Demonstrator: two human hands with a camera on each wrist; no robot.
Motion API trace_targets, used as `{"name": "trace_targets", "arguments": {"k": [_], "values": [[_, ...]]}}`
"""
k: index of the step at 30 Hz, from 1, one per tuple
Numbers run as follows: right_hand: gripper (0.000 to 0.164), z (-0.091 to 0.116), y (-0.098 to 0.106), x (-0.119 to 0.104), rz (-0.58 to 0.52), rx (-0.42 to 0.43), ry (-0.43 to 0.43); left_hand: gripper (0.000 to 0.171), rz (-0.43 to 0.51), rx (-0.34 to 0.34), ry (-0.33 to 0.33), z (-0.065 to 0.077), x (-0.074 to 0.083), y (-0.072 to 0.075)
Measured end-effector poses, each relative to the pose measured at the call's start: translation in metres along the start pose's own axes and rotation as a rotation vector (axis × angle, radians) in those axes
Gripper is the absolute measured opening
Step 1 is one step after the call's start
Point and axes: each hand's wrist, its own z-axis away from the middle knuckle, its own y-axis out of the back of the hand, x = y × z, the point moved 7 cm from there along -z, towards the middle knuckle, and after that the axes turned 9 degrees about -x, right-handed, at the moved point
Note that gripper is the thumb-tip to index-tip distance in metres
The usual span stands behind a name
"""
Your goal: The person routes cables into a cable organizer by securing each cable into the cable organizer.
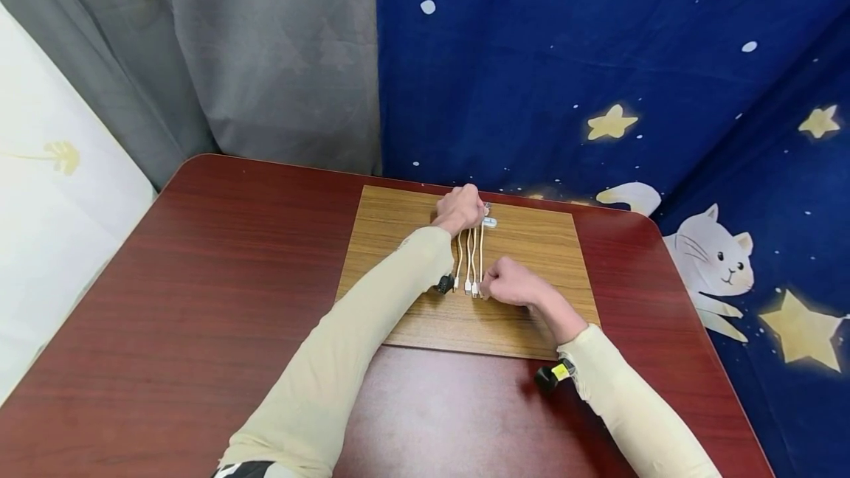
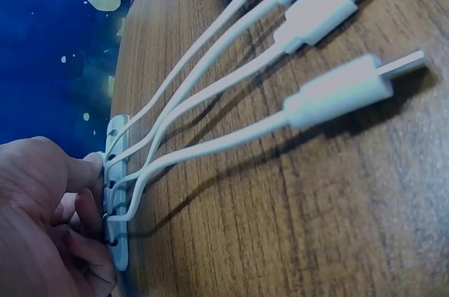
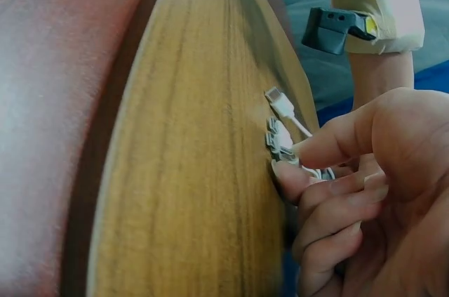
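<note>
Several white USB cables (image 1: 468, 260) lie side by side on the wood-grain board, plugs toward me. In the left wrist view they run through the slots of a pale cable clip (image 2: 121, 251). My left hand (image 1: 460, 206) is at the far end, its thumb and curled fingers gripping the cables right behind the clip. Between thumb and forefinger, my right hand (image 1: 511, 282) pinches the rightmost cable near its plug (image 3: 286, 155). The other plugs lie beside it, and one USB plug (image 2: 337, 93) stands apart from the rest.
Under the cables is the wood-grain board (image 1: 531, 327), set on a dark red table (image 1: 232, 279). A blue star-patterned curtain (image 1: 518, 80) and a grey curtain (image 1: 279, 57) hang behind the table's far edge. A black wrist camera (image 1: 547, 378) sits at the right cuff.
</note>
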Motion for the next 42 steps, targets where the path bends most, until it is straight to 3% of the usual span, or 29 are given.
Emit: {"name": "trace_targets", "arguments": {"k": [12, 20, 35, 42], "values": [[0.024, -0.009, 0.004, -0.008, 0.150, -0.103, -0.003, 0.019, -0.012, -0.021, 0.000, -0.002, 0.000, -0.003], [0.016, -0.014, 0.006, -0.013, 0.239, -0.178, -0.051, 0.018, -0.021, -0.024, -0.001, -0.003, 0.000, -0.004], [0.014, -0.018, 0.003, -0.014, 0.229, -0.278, -0.137, 0.015, -0.033, -0.056, 0.041, -0.004, 0.002, -0.005], [0.013, -0.021, 0.008, -0.003, 0.232, -0.252, -0.121, 0.016, -0.016, -0.031, 0.036, -0.002, 0.002, -0.002]]}}
